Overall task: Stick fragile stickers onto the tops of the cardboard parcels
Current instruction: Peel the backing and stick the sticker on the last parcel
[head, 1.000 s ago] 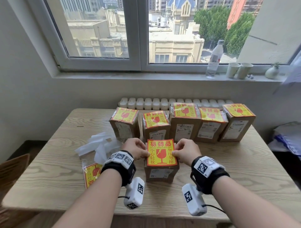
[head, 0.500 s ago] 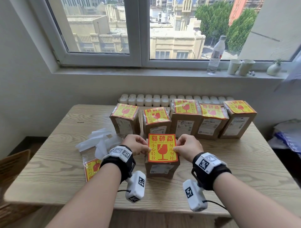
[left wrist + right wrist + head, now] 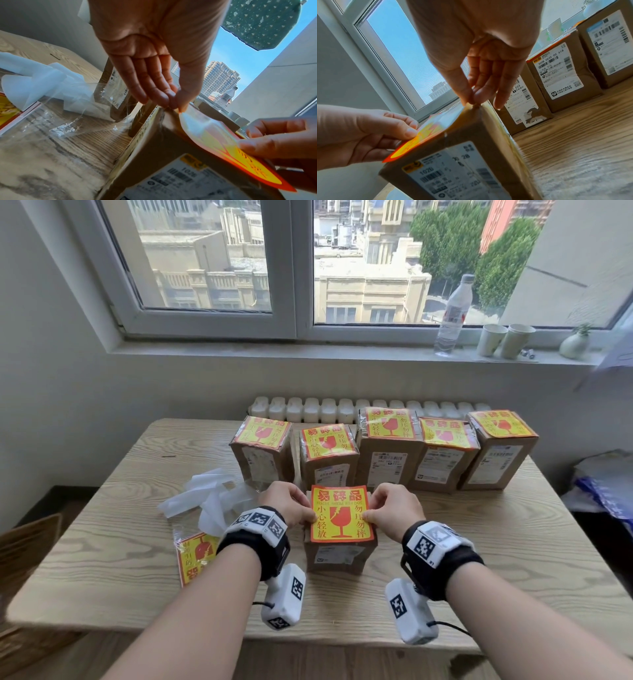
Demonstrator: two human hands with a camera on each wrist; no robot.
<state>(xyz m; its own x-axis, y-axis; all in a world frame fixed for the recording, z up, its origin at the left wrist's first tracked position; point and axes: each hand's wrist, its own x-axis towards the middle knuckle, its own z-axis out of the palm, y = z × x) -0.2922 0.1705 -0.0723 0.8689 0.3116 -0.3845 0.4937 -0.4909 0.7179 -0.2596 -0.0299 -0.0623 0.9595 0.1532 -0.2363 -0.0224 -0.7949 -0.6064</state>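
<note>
A yellow and red fragile sticker (image 3: 340, 513) lies over the top of the front cardboard parcel (image 3: 337, 556), which stands alone near the table's front. My left hand (image 3: 310, 517) pinches the sticker's left edge and my right hand (image 3: 368, 515) pinches its right edge. In the left wrist view the left hand (image 3: 175, 105) pinches at the parcel's (image 3: 163, 155) corner, where the sticker (image 3: 214, 136) curves up off the top. In the right wrist view the right hand (image 3: 471, 102) pinches the sticker (image 3: 428, 129) at the parcel's (image 3: 462, 155) top edge.
Several stickered parcels (image 3: 387, 460) stand in a row behind. A clear bag of stickers (image 3: 195, 556) and white backing sheets (image 3: 209, 498) lie to the left. A bottle (image 3: 452, 316), two cups (image 3: 507, 340) and a small vase (image 3: 575, 344) stand on the sill.
Both hands keep pinching the sticker over the front parcel, and it has barely shifted. The head view has tilted down a little.
</note>
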